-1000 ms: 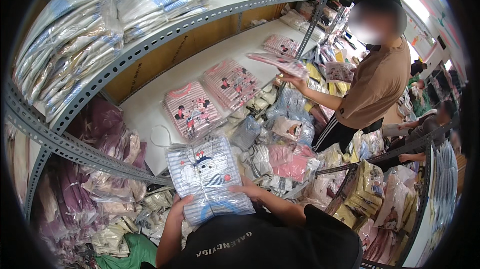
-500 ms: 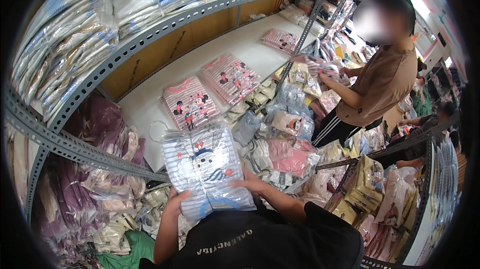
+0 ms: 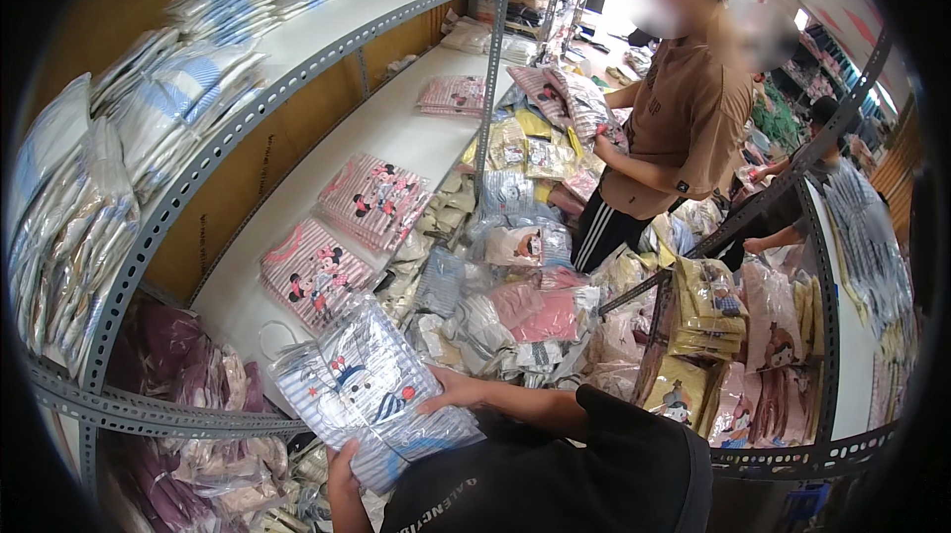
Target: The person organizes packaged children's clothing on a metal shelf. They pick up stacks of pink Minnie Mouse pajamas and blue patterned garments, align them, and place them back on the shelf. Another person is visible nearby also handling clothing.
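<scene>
At the lower centre of the frame, two bare hands hold a bundle of striped clothes [image 3: 362, 396]. Its long axis slants from upper left to lower right, and the printed animal's head points to the upper left. The left hand [image 3: 342, 471] grips its lower-left long edge, the right hand [image 3: 458, 389] its upper-right one; both are clamped on the bundle, some fingers hidden. Glossy clear plastic covers the pale cloth with blue stripes, and the print has small red touches.

At left, purple bagged clothes [image 3: 178, 347] crowd a low space. Just beyond the bundle, a white middle shelf [image 3: 287, 206] carries pink-striped bagged shirts [image 3: 315, 277] in two neighbouring stacks, with another further along. To their right lies a heap of mixed bagged clothes [image 3: 540, 313]. At lower right, a metal rack [image 3: 773, 459] holds yellow and pink packages [image 3: 708, 327]. The upper shelf [image 3: 307, 38], upper left, bears blue-and-white packages [image 3: 193, 97]. At upper right, a co-worker in a brown shirt [image 3: 684, 117] handles a pink package [image 3: 584, 107].
</scene>
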Tool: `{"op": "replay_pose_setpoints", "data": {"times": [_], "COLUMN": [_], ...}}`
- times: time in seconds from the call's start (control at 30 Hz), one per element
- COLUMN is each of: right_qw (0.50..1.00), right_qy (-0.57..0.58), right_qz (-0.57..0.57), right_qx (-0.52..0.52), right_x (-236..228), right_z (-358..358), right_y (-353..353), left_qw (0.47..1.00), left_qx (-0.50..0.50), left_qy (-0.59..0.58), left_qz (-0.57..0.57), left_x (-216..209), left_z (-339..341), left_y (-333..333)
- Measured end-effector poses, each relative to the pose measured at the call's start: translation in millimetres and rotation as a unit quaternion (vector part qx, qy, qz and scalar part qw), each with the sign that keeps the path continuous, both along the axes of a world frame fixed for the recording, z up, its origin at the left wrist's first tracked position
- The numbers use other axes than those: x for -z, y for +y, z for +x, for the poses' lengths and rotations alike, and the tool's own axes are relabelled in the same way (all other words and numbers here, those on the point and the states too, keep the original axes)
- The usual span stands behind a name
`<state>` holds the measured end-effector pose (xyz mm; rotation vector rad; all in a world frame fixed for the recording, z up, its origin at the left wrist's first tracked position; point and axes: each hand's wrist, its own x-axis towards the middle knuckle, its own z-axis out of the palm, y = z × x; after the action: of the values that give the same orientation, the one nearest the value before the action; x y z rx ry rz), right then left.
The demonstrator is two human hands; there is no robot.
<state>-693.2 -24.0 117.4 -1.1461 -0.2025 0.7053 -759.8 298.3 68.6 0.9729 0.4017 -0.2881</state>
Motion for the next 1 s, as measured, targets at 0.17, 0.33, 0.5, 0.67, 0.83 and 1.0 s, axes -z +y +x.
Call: {"op": "replay_pose_setpoints", "data": {"times": [0.17, 0.33, 0.5, 0.67, 0.83, 1.0], "right_qw": [0.998, 0.984, 0.994, 0.967, 0.974, 0.985], "right_qy": [-0.049, -0.167, -0.103, -0.246, -0.226, -0.171], "right_qz": [-0.021, -0.043, -0.025, -0.052, 0.012, -0.007], "right_qx": [0.017, 0.047, 0.026, 0.037, 0.009, -0.025], "right_x": [-11.5, -8.9, -14.2, -50.3, -60.3, -21.2], "right_z": [-2.5, 3.5, 15.5, 26.9, 29.3, 19.3], "right_y": [0.0, 3.1, 5.3, 20.7, 39.0, 40.8], "left_qw": [0.999, 0.995, 0.998, 0.995, 0.994, 0.995], "left_qx": [0.027, -0.071, -0.024, -0.043, -0.068, -0.089], "left_qy": [-0.02, 0.062, 0.047, -0.086, -0.071, 0.038], "left_qz": [-0.009, -0.041, 0.016, -0.023, -0.04, -0.009], "left_x": [-3.7, 31.5, 7.4, 8.3, 11.2, 28.8], "left_z": [8.0, 32.9, 44.4, 25.7, 8.0, -19.7], "left_y": [12.2, 30.8, 18.4, 49.6, 55.0, 47.0]}}
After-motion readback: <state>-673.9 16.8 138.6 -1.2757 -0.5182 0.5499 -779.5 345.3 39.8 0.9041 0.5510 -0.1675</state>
